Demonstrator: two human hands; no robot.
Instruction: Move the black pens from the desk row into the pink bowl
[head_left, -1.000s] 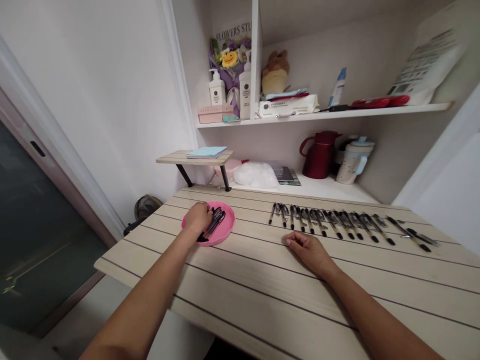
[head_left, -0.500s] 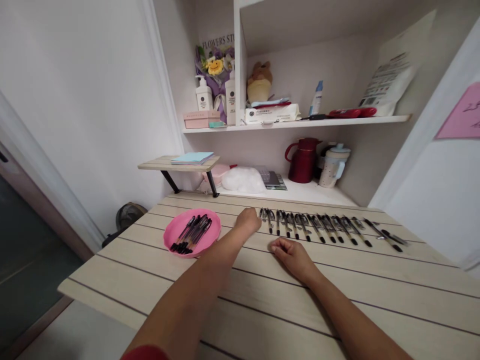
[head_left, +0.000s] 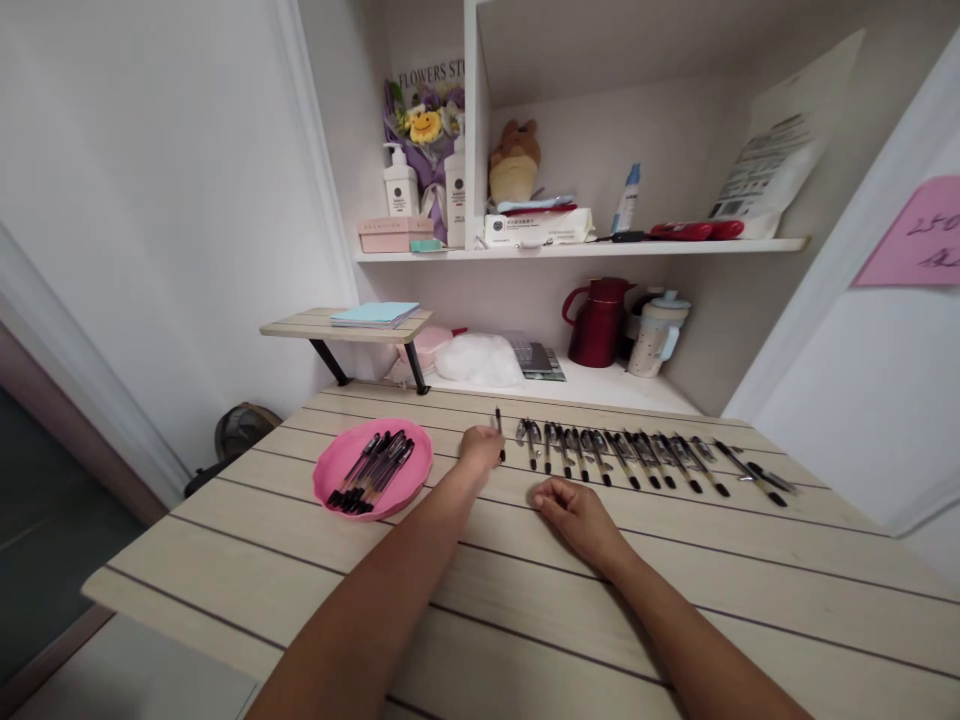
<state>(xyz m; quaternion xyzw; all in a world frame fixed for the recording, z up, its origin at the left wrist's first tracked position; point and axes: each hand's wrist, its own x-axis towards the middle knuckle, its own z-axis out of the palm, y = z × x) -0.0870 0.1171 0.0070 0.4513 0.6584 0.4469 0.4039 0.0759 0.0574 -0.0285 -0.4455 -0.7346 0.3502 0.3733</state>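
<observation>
My left hand [head_left: 482, 447] is closed around a black pen [head_left: 499, 418], whose tip end sticks up past the fingers and whose other end shows below them. It is just left of a long row of black pens [head_left: 606, 455] laid side by side on the table. Below that row, my right hand [head_left: 568, 508] rests on the tabletop with its fingers curled in; whether anything is inside them is hidden. A pink scalloped bowl [head_left: 324, 455] to the left holds a bunch of similar black pens [head_left: 379, 465].
A small raised stand [head_left: 300, 325] with blue paper [head_left: 375, 314] on it occupies the table's back left. Behind the table are a clear plastic bag [head_left: 480, 360], a dark red jug [head_left: 598, 325] and a pale tumbler [head_left: 658, 335]. A loaded shelf [head_left: 637, 246] runs above.
My left hand has drawn slightly left from the row's left end, and a pen now shows in it. My right hand stays in place; the view has shifted a little.
</observation>
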